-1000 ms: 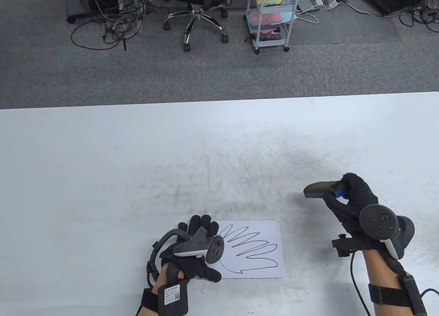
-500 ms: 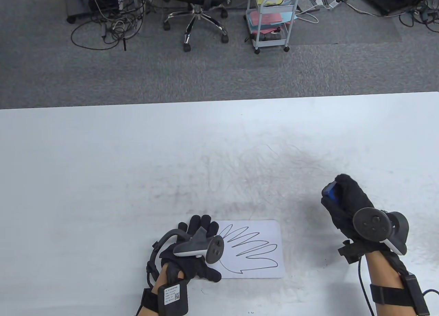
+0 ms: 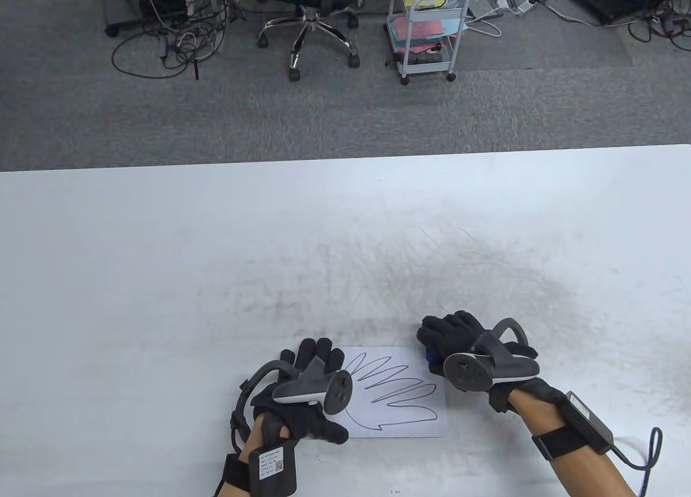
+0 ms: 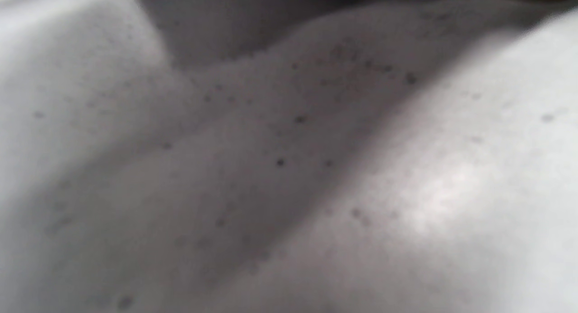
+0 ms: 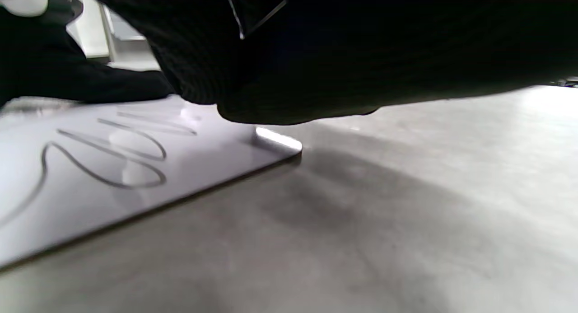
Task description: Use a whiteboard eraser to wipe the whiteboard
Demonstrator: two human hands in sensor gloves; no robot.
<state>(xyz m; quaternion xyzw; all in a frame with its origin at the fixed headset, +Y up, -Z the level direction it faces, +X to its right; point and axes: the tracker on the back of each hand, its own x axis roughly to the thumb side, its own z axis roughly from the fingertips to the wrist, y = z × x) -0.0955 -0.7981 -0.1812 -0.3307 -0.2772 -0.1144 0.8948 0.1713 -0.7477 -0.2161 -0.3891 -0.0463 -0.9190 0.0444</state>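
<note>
Hands first: our right hand (image 3: 475, 351) is gripping the eraser (image 3: 430, 355) at the whiteboard (image 3: 426, 421) corner; our left hand (image 3: 302, 394) is pressing its other side flat. Next, we judge, sweeping over the scribble (image 3: 394, 394).

The whiteboard (image 3: 399, 394) lies flat on the bench (image 3: 162, 249), near its front edge and a little right of the middle. The left hand (image 3: 302, 394) rests on the whiteboard's left end. The right hand (image 3: 469, 356) sits over the whiteboard's far right corner, with the eraser (image 3: 430, 355) under its fingers at that corner. Behind the bench, on the floor, an office chair (image 3: 310, 22) stands left of a wheeled cart (image 3: 429, 27), with cables (image 3: 167, 43) further left.
</note>
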